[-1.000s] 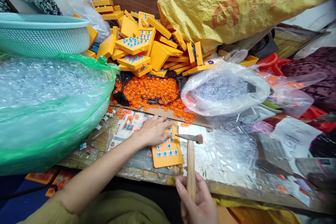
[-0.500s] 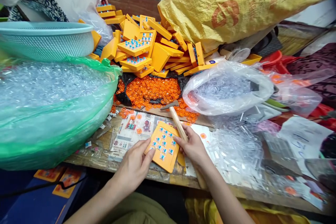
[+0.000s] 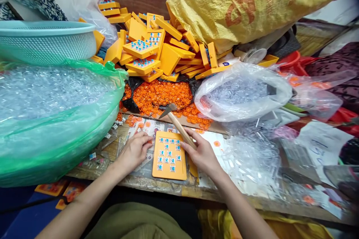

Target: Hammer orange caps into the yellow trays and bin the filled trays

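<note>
Standing at the far left, a pale blue basket is partly hidden by a green bag full of clear plastic pieces. Right of these, the left hand is just beside the left edge of a yellow panel, its fingers drawn in together; I cannot tell whether they pinch anything small. The panel lies flat on the worktop, between both hands, its face dotted with blue-and-white inserts. Behind it, orange rings spill from a black bag, below a heap of similar panels. Over the panel's upper right slants a hammer, its metal head up and to the left. The right hand grips its wooden handle, thumb and fingers at the panel's right edge; contact there is unclear. Farther right come a white bag holding more clear pieces, a large yellow sack behind it, and a handwritten paper.
</note>
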Tool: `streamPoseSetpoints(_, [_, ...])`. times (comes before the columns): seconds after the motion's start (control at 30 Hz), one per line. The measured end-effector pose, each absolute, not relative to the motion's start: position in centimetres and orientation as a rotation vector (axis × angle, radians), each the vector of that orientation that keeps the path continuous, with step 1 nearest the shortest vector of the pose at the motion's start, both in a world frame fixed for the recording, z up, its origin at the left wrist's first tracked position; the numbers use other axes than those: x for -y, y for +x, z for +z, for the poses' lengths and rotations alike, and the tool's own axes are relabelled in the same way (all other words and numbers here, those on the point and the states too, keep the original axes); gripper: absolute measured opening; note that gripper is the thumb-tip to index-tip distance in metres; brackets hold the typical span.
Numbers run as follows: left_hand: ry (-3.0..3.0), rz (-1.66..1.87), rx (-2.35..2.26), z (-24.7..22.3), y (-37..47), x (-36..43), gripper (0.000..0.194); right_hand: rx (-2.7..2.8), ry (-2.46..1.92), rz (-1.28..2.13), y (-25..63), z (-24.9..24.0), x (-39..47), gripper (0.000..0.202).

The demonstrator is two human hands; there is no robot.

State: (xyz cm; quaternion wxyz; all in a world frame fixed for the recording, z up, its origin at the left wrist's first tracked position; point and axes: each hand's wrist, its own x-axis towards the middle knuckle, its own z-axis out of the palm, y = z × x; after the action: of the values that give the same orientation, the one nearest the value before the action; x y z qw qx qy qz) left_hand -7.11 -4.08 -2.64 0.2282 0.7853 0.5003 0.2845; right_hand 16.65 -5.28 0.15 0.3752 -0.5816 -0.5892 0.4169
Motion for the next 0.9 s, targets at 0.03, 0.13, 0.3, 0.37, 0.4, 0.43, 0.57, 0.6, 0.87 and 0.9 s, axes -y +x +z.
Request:
streamPoseSetpoints(0.03, [2.201,0.807,-1.369,-2.8,-7.2,4.2,0.018,1.471,-1.515,1.040,16.9,0.2,6.3,0.043])
streamPoseSetpoints(0.13, [2.228,0.941,-1.326,-3.0,-7.2,4.8,0.022,1.358,-1.620,0.969,17.8,0.3,9.5,0.046])
streamPoseSetpoints(0.3, [2.173,1.128,-1.256,-1.8,-5.6,4.6,0.034,1.482,-1.655,0.751,18.3,0.5,13.0,0.042])
streamPoseSetpoints(0.37, [2.186,1.070,-1.210,-1.4,-4.9,4.1,0.040,1.606,-1.596,0.670,17.9,0.8,13.4,0.041])
streamPoseSetpoints(0.4, [2.189,1.028,-1.202,-1.3,-4.6,3.8,0.042,1.662,-1.562,0.630,17.6,1.1,13.4,0.042])
streamPoseSetpoints(0.43, [2.188,0.987,-1.206,-1.3,-4.4,3.6,0.044,1.708,-1.531,0.591,17.4,1.3,13.4,0.044])
streamPoseSetpoints(0.57, [2.144,0.928,-1.270,-1.6,-4.2,3.4,0.051,1.860,-1.544,0.532,16.7,1.8,13.4,0.045])
streamPoseSetpoints(0.6, [2.130,0.938,-1.277,-1.7,-4.2,3.5,0.052,1.889,-1.587,0.540,16.6,1.7,13.5,0.044])
streamPoseSetpoints(0.87, [2.161,1.030,-1.444,-2.4,-7.0,1.6,0.036,1.371,-1.714,0.804,17.1,-0.5,14.2,0.045])
streamPoseSetpoints(0.9, [2.232,1.026,-1.486,-2.5,-7.4,0.9,0.027,1.278,-1.725,0.840,17.1,-0.6,14.2,0.048])
